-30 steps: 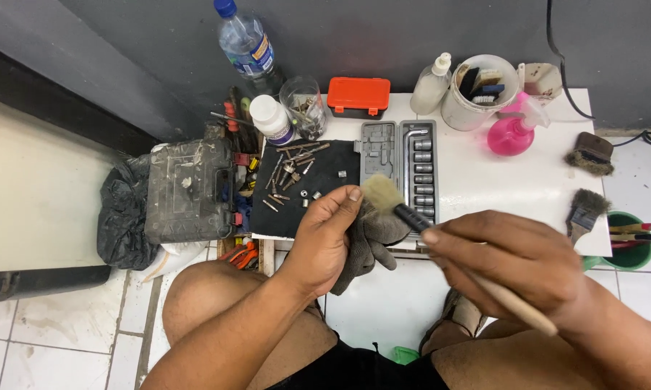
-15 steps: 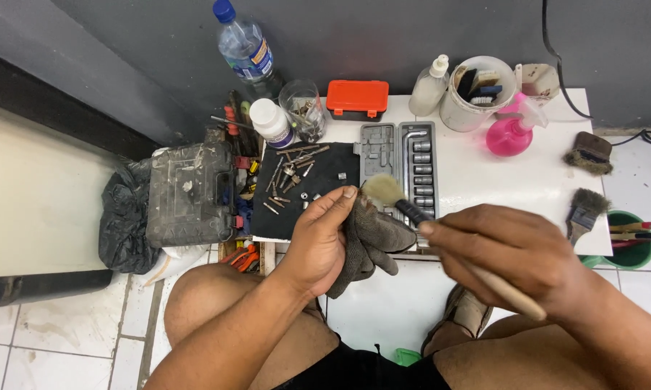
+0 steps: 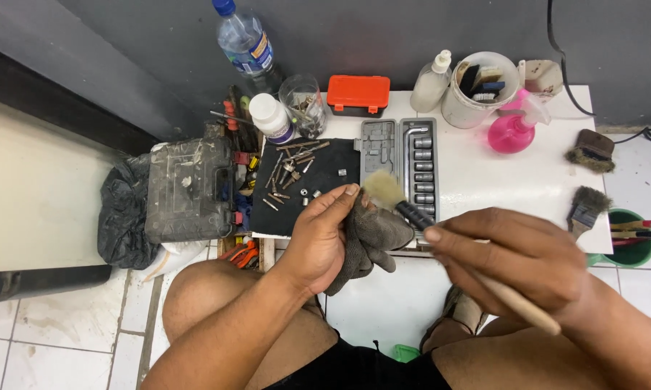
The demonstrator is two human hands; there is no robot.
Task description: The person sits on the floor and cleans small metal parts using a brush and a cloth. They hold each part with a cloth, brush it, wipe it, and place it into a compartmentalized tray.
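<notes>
left hand [image 3: 318, 242] grips grey rag [image 3: 372, 235]; right hand [image 3: 517, 263] holds pale-bristled brush [image 3: 412, 211].

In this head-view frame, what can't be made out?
- Whatever the left hand pinches inside the grey cloth: covered by cloth and fingers.
- Brush handle middle: hidden under the right hand, which is blurred.
- Contents of the white tub: dark shapes, too small to name.
- Green pot: cut off by the right edge.
- Small parts on the black mat: too small to name.
</notes>
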